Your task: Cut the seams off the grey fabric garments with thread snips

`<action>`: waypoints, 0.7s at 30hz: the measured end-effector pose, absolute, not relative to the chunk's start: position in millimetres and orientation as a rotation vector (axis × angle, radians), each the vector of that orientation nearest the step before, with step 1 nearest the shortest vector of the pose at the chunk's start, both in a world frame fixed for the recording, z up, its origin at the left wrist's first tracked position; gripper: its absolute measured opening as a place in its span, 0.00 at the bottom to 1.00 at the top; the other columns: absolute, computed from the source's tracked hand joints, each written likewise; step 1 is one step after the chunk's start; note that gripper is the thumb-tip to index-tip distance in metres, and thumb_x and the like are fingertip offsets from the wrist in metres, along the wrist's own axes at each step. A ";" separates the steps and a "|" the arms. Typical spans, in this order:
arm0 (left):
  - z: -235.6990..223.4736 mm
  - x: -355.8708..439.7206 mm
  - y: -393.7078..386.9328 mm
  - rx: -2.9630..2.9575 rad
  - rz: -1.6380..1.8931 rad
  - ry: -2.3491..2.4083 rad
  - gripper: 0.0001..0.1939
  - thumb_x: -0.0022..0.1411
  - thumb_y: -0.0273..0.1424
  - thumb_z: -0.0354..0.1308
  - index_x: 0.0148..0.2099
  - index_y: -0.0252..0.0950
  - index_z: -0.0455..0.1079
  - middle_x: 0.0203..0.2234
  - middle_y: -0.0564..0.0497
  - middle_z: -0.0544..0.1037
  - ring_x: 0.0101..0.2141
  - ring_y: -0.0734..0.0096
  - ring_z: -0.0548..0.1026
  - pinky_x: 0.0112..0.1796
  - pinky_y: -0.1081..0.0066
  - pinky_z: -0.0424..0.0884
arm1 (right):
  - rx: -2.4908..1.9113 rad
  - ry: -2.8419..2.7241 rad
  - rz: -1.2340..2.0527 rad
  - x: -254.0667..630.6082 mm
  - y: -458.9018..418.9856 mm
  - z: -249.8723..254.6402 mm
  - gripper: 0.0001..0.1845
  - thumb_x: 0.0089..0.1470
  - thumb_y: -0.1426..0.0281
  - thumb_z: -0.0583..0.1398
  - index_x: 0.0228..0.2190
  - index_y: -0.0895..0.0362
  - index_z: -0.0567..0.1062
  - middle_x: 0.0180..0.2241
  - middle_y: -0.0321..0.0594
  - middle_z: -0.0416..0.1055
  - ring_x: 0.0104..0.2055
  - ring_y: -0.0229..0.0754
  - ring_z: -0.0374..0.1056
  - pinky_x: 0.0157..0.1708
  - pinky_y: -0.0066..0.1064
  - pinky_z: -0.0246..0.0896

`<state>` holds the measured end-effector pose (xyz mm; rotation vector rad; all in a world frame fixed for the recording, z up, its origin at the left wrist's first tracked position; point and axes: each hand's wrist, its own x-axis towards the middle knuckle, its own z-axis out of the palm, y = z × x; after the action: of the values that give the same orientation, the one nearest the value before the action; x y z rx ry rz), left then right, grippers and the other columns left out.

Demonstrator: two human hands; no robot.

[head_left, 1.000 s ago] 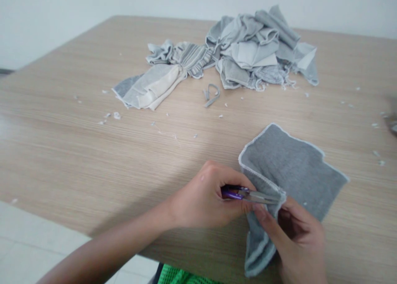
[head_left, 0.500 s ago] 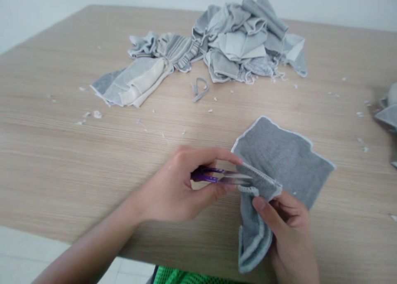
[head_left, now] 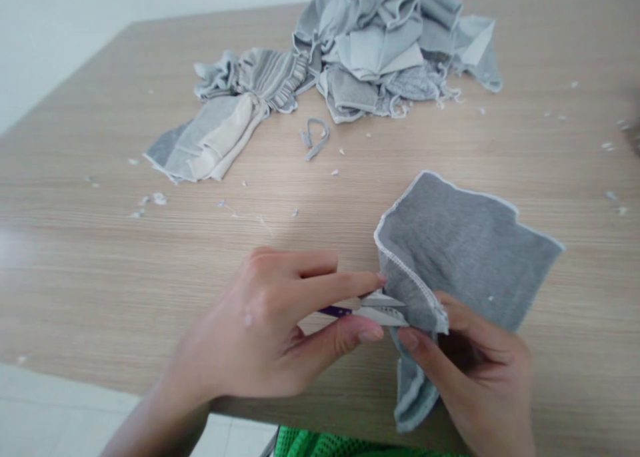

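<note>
A grey cloth piece with white overlocked edges lies partly on the table, its near part lifted and folded. My right hand pinches the lifted part between thumb and fingers. My left hand is closed around purple-handled thread snips. Their two blades are slightly apart and point right, against the cloth near my right thumb. The left fingertips touch the cloth's stitched edge. A folded lower end of the cloth hangs below my right thumb. Most of the snips' handle is hidden by my left fingers.
Farther back on the wooden table lies a heap of grey cloth pieces. Left of it is a bundle of grey, striped and cream cloth. A narrow grey strip and several lint scraps lie about.
The snips' blades have moved slightly down along the cloth, closer to my right thumb. The cloth's edge now stands more raised and curved. The view has shifted a little.
</note>
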<state>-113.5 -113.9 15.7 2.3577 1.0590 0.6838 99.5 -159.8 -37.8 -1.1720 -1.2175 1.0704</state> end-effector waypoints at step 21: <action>42.9 -113.3 -112.4 2.779 0.350 0.997 0.13 0.74 0.41 0.54 0.48 0.38 0.74 0.27 0.56 0.75 0.22 0.74 0.70 0.23 0.68 0.58 | -1.231 -1.249 1.010 100.2 -170.4 -36.7 0.14 0.50 0.79 0.69 0.35 0.47 0.81 0.32 0.29 0.81 0.33 0.35 0.76 0.36 0.23 0.73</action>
<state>-113.3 -112.4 42.9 2.7789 0.9974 0.3501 100.2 -170.4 -36.7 -1.2309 -1.2486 1.0095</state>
